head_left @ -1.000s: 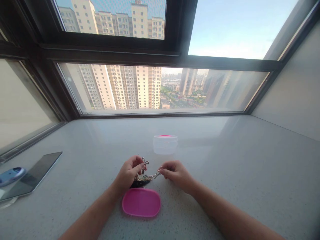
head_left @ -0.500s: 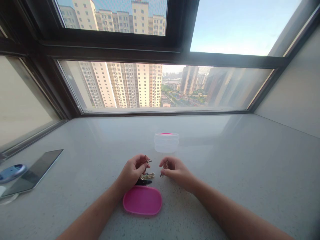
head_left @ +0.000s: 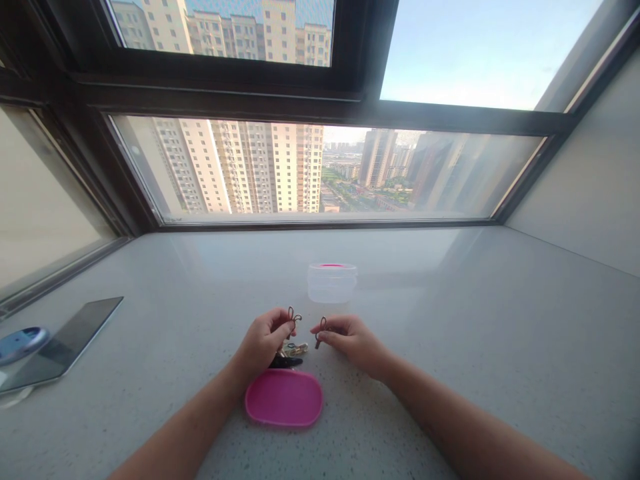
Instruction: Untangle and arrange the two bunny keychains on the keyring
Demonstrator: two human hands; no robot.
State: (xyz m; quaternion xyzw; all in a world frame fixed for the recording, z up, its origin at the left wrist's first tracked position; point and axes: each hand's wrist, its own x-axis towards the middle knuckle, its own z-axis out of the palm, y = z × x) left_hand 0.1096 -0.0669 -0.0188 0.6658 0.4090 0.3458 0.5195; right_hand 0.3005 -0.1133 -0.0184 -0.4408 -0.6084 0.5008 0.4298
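Note:
My left hand (head_left: 270,337) is closed, its thumb and fingers pinching a small dark looped piece (head_left: 291,314) that looks like bent wire. A short gap to the right, my right hand (head_left: 347,337) pinches a similar looped piece (head_left: 321,327), its loop upward and a short end hanging below the fingertips. Under the left hand lie a shiny gold-and-clear small item (head_left: 296,349) and a black pointed item (head_left: 287,362), both partly hidden, their kind unclear. Nearest me is a pink oval tray or lid (head_left: 284,399) with a raised rim.
Beyond the hands stands a translucent plastic container (head_left: 332,285) with some pink on top. At the left a dark flat tablet-like slab (head_left: 80,347) lies beside a round blue object (head_left: 23,345). The pale speckled sill (head_left: 450,320) runs back to a dark-framed window (head_left: 320,228).
My right hand has shifted slightly left and turned the piece in its fingers, so its loop now shows upright. The left hand keeps its pinch almost unmoved. The view has tilted a little.

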